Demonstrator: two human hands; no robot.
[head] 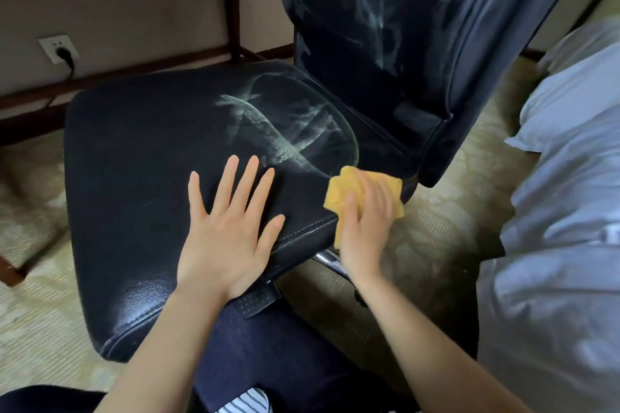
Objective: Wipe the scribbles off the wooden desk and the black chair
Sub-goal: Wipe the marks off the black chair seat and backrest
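On black chair (141, 151), right hand (365, 228) grips yellow cloth (342, 188)

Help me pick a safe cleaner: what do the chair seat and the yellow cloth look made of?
Chair seat: black leather or faux leather, which one I cannot tell; pebbled grain, a soft sheen and a stitched seam along the edge. Yellow cloth: soft matte fabric, perhaps microfibre; it bunches and folds in the right hand.

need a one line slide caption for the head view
A person's left hand rests flat on the black chair seat while the right hand holds a yellow cloth beside whitish scribbles.
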